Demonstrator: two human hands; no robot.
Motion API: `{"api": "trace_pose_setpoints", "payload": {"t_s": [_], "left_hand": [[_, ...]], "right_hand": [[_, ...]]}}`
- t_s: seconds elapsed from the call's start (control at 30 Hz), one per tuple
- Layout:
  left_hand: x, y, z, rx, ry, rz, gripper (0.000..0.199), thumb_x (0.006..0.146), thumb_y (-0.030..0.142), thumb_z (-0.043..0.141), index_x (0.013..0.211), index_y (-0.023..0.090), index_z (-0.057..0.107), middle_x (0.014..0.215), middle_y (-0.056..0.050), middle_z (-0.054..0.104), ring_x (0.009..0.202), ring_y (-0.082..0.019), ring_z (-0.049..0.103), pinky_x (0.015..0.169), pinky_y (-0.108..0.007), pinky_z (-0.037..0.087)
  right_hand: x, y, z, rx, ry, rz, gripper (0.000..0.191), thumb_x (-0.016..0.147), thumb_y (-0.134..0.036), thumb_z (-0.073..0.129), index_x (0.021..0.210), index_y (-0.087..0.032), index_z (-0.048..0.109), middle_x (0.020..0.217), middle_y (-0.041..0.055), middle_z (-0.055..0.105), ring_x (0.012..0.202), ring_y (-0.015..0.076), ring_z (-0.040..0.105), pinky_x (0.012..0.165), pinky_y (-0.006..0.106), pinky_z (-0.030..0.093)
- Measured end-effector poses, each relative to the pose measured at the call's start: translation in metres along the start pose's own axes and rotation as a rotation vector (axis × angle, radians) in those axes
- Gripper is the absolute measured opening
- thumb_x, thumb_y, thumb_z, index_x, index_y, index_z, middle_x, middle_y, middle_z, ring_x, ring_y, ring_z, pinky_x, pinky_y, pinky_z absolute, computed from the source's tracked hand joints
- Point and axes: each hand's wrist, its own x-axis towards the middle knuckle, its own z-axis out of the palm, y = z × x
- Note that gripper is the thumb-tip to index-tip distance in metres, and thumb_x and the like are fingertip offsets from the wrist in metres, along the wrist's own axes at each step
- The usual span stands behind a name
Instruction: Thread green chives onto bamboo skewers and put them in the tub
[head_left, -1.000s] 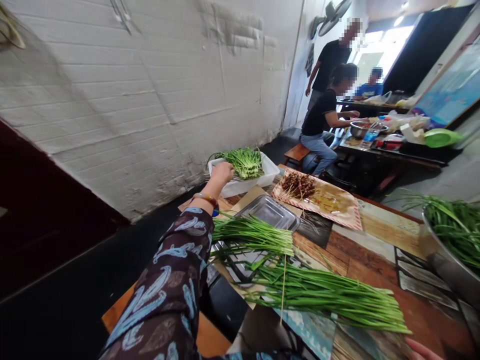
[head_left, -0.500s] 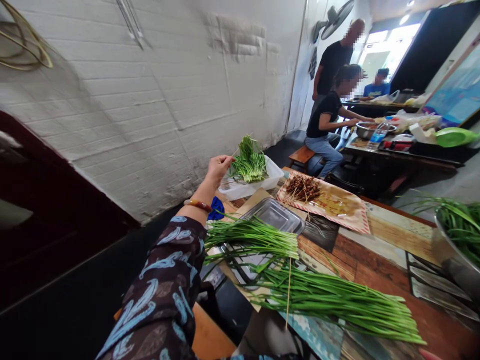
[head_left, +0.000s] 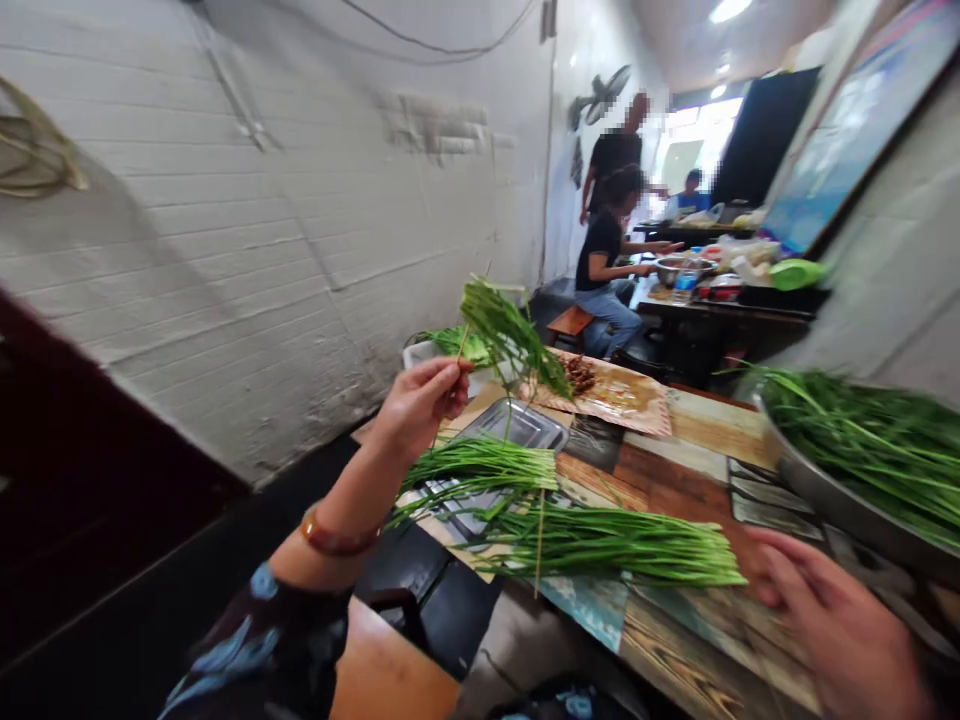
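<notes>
My left hand (head_left: 429, 405) pinches a thin wooden skewer (head_left: 463, 346), raised above the near side of the table. Folded green chives (head_left: 506, 325) are threaded on it and droop to the right. At the lower right my right hand (head_left: 825, 600) is beside the cut ends of a long chive bundle (head_left: 637, 545); it is blurred, and whether its fingers hold anything is hidden. A second, shorter bundle (head_left: 495, 465) lies behind that one. A loose skewer (head_left: 540, 540) lies across the long bundle.
A white tray (head_left: 417, 352) with greens stands at the back left, near a clear plastic lid (head_left: 517, 425). Meat skewers (head_left: 579, 374) lie on a paper-lined tray (head_left: 649, 405). At right is a metal bowl (head_left: 795, 460) of chives. People sit and stand beyond.
My left hand has drawn back from the white tray with the skewer of chives raised in it. My right hand has come into view at the right. The view has turned rightward.
</notes>
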Motion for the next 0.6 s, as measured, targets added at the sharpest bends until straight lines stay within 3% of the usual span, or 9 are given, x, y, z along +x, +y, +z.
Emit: {"api": "trace_pose_setpoints", "payload": {"t_s": [0.1,0.17,0.23,0.33,0.47,0.6], "left_hand": [[-0.041,-0.026,0.049,0.041,-0.035,-0.06,0.022,0.078,0.041,0.065,0.087,0.021,0.07,0.07,-0.002,0.06,0.057,-0.012,0.052,0.051,-0.027,0.042],[-0.065,-0.049,0.083,0.033,-0.086,-0.13,0.021,0.078,0.042,0.064,0.087,0.024,0.07,0.068,-0.002,0.06,0.055,-0.014,0.052,0.052,-0.03,0.044],[-0.085,-0.072,0.114,-0.013,-0.113,-0.159,0.02,0.076,0.044,0.066,0.085,0.027,0.071,0.067,-0.001,0.06,0.055,-0.016,0.052,0.053,-0.034,0.045],[-0.106,-0.098,0.152,0.024,-0.154,-0.109,0.017,0.074,0.047,0.066,0.074,0.031,0.071,0.065,-0.002,0.058,0.057,-0.019,0.054,0.056,-0.038,0.047],[-0.12,-0.113,0.172,0.153,-0.227,-0.022,0.019,0.078,0.05,0.06,0.076,0.035,0.071,0.083,-0.004,0.067,0.08,-0.027,0.064,0.072,-0.044,0.054],[-0.114,-0.107,0.158,0.272,-0.29,0.127,0.018,0.081,0.044,0.063,0.089,0.031,0.073,0.092,-0.005,0.069,0.09,-0.026,0.065,0.083,-0.045,0.054]], "right_hand": [[-0.012,-0.056,0.041,-0.013,-0.214,-0.15,0.04,0.08,-0.054,0.064,0.101,-0.021,0.072,0.074,0.0038,0.07,0.059,0.0158,0.062,0.054,0.027,0.051],[-0.018,-0.081,0.068,0.043,-0.338,-0.29,0.034,0.084,-0.048,0.06,0.102,-0.022,0.071,0.088,0.006,0.073,0.071,0.018,0.068,0.064,0.03,0.055],[-0.022,-0.093,0.086,0.044,-0.365,-0.432,0.031,0.088,-0.042,0.057,0.108,-0.022,0.07,0.099,0.0076,0.073,0.086,0.0202,0.069,0.07,0.031,0.055],[-0.027,-0.09,0.095,0.018,-0.277,-0.551,0.027,0.089,-0.039,0.057,0.106,-0.021,0.069,0.099,0.0079,0.073,0.089,0.0206,0.068,0.076,0.033,0.056],[-0.026,-0.076,0.081,-0.069,-0.157,-0.609,0.02,0.092,-0.034,0.053,0.097,-0.022,0.068,0.095,0.0066,0.072,0.089,0.0204,0.067,0.083,0.034,0.053],[-0.023,-0.077,0.053,-0.137,-0.181,-0.605,0.021,0.095,-0.03,0.047,0.093,-0.02,0.066,0.087,0.0046,0.069,0.08,0.0175,0.066,0.076,0.031,0.051]]}}
